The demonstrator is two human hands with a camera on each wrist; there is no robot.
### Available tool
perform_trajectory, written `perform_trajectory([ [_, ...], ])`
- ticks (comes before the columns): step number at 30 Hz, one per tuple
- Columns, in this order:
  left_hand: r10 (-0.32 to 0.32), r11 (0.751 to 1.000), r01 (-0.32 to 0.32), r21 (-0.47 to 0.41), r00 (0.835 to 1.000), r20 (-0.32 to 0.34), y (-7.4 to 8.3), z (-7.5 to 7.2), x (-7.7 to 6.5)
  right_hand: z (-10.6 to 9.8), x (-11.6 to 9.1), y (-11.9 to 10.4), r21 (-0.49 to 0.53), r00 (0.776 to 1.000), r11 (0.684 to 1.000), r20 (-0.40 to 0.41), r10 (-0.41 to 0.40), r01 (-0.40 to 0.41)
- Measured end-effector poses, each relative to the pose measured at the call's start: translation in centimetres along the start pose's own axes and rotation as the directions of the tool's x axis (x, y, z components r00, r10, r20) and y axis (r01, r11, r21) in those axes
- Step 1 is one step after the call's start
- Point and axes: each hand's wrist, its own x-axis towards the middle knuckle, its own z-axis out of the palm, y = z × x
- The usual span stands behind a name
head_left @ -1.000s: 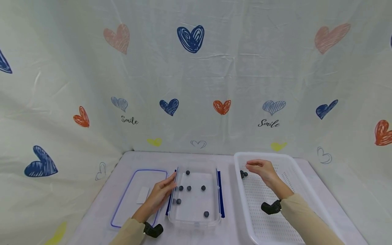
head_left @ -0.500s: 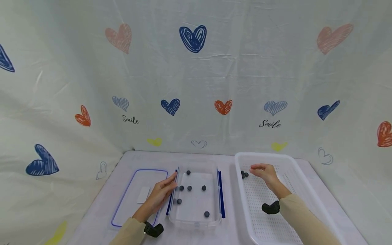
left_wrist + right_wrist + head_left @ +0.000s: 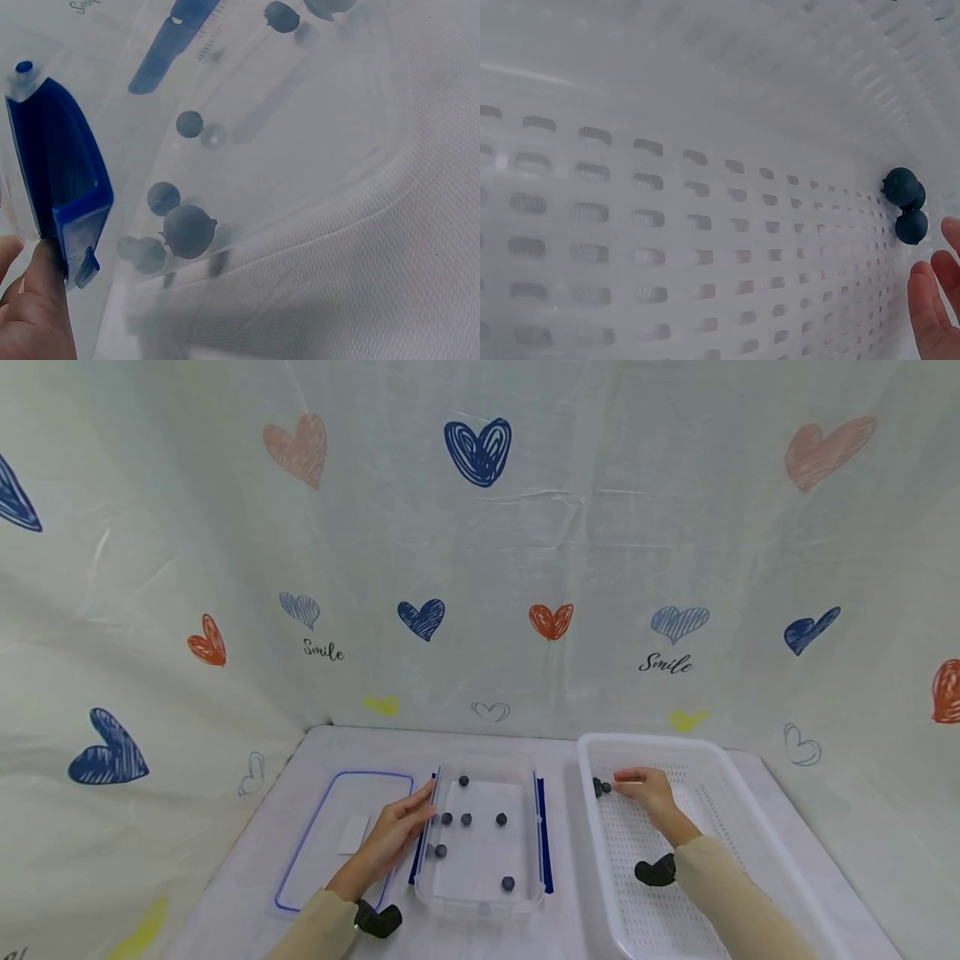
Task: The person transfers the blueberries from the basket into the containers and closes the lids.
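Observation:
A clear plastic box [image 3: 487, 906] with blue side latches stands mid-table, several small dark blue balls [image 3: 501, 819] lying loose on its floor. My left hand [image 3: 390, 839] touches the box's left side with nearly straight fingers, beside a folded-out blue latch [image 3: 82, 172]. At right, my right hand [image 3: 651, 795] is inside a white perforated basket [image 3: 652, 893], thumb and fingers apart with nothing between them. Its fingertips are close to a cluster of three dark balls [image 3: 904, 206] against the basket's left wall. These balls bear tiny nubs.
A clear lid [image 3: 318, 839] with a blue rim and a white label lies left of the box, partly behind my left forearm. A white curtain [image 3: 480, 543] printed with hearts hangs behind the table. The basket's raised rim [image 3: 600, 860] stands right of the box.
My right hand has lowered toward the cluster of balls in the basket. The left hand keeps its place at the box. The whole view has shifted slightly.

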Motion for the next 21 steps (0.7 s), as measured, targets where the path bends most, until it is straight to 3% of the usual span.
perform_trajectory([
  [9, -0.01, 1.0, 0.01, -0.008, 1.0, 0.011, 0.0, 0.0, -0.1, 0.2, 0.2, 1.0, 0.021, 1.0, 1.0, 0.005, 0.015, -0.015],
  [21, 0.003, 1.0, -0.002, -0.007, 1.0, 0.021, 0.1, -0.1, 0.0, 1.1, 0.5, 1.2, -0.034, 1.0, 0.999, 0.023, -0.015, 0.016],
])
